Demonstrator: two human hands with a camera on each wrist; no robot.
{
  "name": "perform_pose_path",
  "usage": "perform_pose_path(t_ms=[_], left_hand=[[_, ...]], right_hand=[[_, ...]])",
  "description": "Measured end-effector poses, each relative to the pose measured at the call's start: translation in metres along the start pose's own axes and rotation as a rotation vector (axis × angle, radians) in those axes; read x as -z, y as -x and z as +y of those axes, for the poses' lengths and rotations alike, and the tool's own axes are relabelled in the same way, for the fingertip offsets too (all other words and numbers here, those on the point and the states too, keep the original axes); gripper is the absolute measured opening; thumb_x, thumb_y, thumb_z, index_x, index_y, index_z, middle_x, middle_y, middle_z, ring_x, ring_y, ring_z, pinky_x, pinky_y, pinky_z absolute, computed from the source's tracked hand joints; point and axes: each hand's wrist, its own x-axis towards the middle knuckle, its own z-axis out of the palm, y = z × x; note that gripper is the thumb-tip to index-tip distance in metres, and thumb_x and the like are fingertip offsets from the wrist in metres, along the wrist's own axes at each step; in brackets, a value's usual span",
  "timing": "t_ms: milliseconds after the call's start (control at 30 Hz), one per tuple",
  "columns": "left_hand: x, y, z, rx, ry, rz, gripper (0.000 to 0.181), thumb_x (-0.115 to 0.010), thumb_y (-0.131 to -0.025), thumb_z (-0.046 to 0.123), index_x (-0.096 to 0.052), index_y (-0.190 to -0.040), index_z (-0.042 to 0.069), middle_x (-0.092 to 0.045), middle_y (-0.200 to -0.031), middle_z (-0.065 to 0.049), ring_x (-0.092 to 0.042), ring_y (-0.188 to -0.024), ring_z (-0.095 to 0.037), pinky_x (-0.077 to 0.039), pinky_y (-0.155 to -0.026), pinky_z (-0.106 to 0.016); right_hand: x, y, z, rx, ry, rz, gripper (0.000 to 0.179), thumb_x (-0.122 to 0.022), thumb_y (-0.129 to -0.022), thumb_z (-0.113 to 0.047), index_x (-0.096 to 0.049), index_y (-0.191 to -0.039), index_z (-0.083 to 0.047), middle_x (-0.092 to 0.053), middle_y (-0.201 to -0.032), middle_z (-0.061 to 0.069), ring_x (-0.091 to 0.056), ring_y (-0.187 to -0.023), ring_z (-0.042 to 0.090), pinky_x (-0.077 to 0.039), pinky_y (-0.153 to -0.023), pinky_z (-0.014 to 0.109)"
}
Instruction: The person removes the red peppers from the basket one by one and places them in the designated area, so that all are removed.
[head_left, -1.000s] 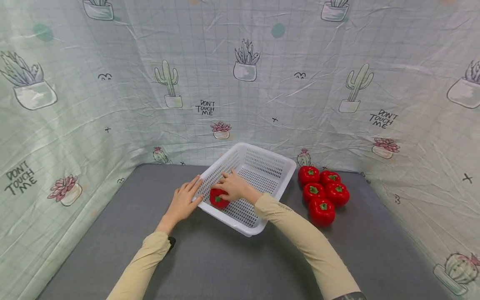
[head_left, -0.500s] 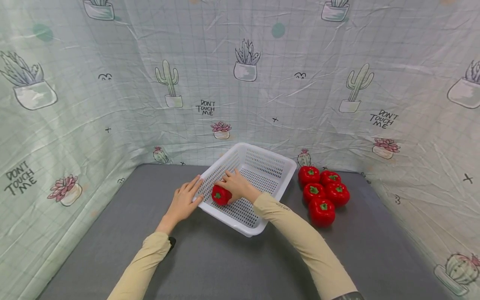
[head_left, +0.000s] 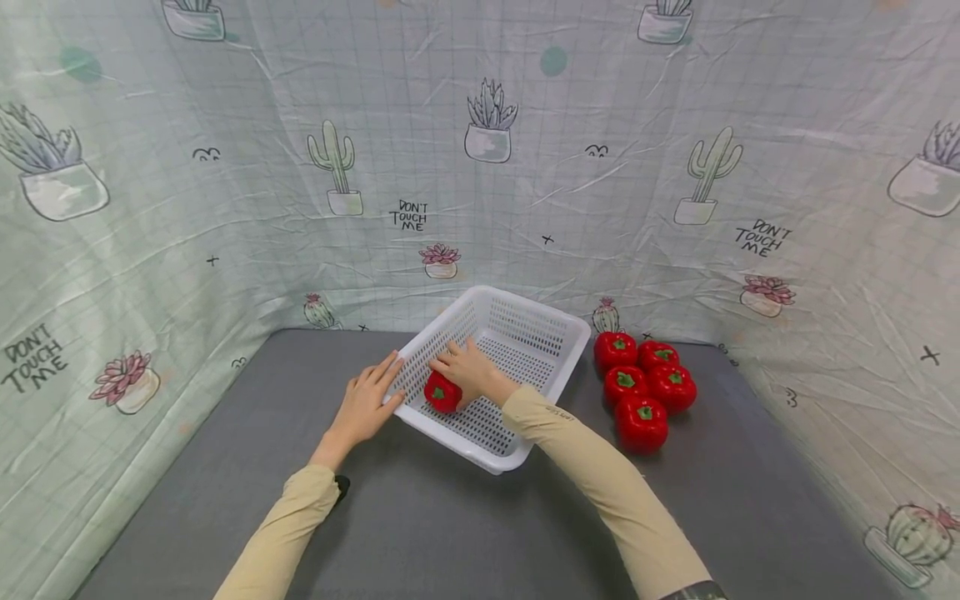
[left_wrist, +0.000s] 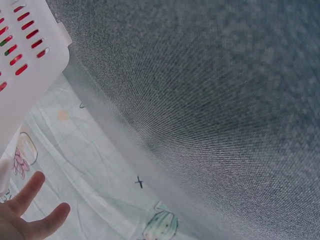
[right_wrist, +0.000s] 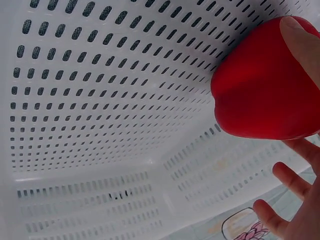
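Note:
A white slotted plastic basket [head_left: 450,442] stands askew on the grey table. Inside, by its near left corner, is a red bell pepper [head_left: 442,392], held by my right hand [head_left: 471,372]. The right wrist view shows the thumb [right_wrist: 305,47] on one side of the pepper [right_wrist: 265,85] and a finger at the other, the pepper lying tilted. My left hand [head_left: 363,404] touches the basket's left rim with fingers extended. In the left wrist view, two of its fingers [left_wrist: 31,192] are spread beside the basket's outer wall [left_wrist: 30,90].
Several red bell peppers [head_left: 643,423] sit clustered on the table, right of the basket. A patterned cloth backdrop [head_left: 487,217] rises behind the table [head_left: 420,533] and along both sides.
My right hand has shifted its grip round to the right side of the pepper, which has moved slightly right and tilted. The left hand stays at the basket's rim.

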Motion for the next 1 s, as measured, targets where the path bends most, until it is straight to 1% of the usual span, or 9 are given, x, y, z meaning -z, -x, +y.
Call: perform_pose_path(t_ms=[200, 400, 500, 700, 833, 1000], left_hand=[[-0.001, 0.002, -0.001, 0.005, -0.010, -0.011, 0.055, -0.050, -0.088, 0.029, -0.035, -0.138, 0.012, -0.032, -0.144, -0.009, -0.040, -0.119, -0.035, -0.031, -0.088, -0.060], [-0.001, 0.002, -0.001, 0.008, -0.006, -0.010, 0.054, -0.050, -0.088, 0.028, -0.036, -0.138, 0.012, -0.032, -0.144, -0.008, -0.040, -0.119, -0.036, -0.031, -0.089, -0.059], [-0.001, 0.002, 0.000, 0.005, -0.008, -0.006, 0.054, -0.050, -0.088, 0.028, -0.036, -0.137, 0.012, -0.033, -0.144, -0.009, -0.041, -0.118, -0.036, -0.031, -0.089, -0.059], [0.000, 0.003, 0.000, -0.019, -0.002, 0.009, 0.054, -0.051, -0.088, 0.028, -0.037, -0.137, 0.011, -0.034, -0.143, -0.009, -0.042, -0.117, -0.036, -0.033, -0.087, -0.059], [0.000, 0.001, -0.001, -0.034, 0.006, 0.023, 0.053, -0.051, -0.088, 0.028, -0.037, -0.137, 0.011, -0.034, -0.143, -0.008, -0.042, -0.117, -0.035, -0.034, -0.086, -0.058], [0.000, 0.000, -0.001, -0.034, 0.002, 0.022, 0.053, -0.050, -0.088, 0.029, -0.037, -0.137, 0.011, -0.034, -0.143, -0.008, -0.042, -0.118, -0.035, -0.034, -0.086, -0.058]], right_hand=[[0.002, 0.000, -0.002, 0.017, -0.029, -0.013, 0.090, -0.059, -0.067, -0.064, -0.024, -0.140, -0.027, -0.039, -0.140, -0.006, -0.032, -0.129, 0.020, -0.033, -0.101, 0.044], [0.001, 0.002, -0.001, 0.015, -0.078, 0.002, 0.081, -0.061, -0.068, -0.062, -0.031, -0.136, -0.030, -0.042, -0.137, -0.004, -0.032, -0.129, 0.023, -0.032, -0.101, 0.045], [-0.001, 0.001, -0.001, 0.006, -0.071, 0.004, 0.082, -0.061, -0.066, -0.063, -0.033, -0.135, -0.029, -0.043, -0.135, -0.003, -0.033, -0.128, 0.023, -0.033, -0.100, 0.045], [-0.001, 0.000, 0.001, 0.014, -0.086, -0.006, 0.086, -0.062, -0.066, -0.063, -0.034, -0.135, -0.021, -0.042, -0.136, -0.002, -0.034, -0.128, 0.024, -0.034, -0.100, 0.044], [0.001, -0.001, 0.004, 0.026, -0.091, 0.014, 0.084, -0.061, -0.068, -0.061, -0.033, -0.135, -0.019, -0.041, -0.137, -0.002, -0.036, -0.126, 0.024, -0.037, -0.097, 0.043], [0.004, -0.001, 0.008, 0.039, -0.097, 0.046, 0.081, -0.061, -0.068, -0.062, -0.036, -0.133, -0.020, -0.044, -0.133, -0.002, -0.038, -0.120, 0.023, -0.039, -0.094, 0.042]])
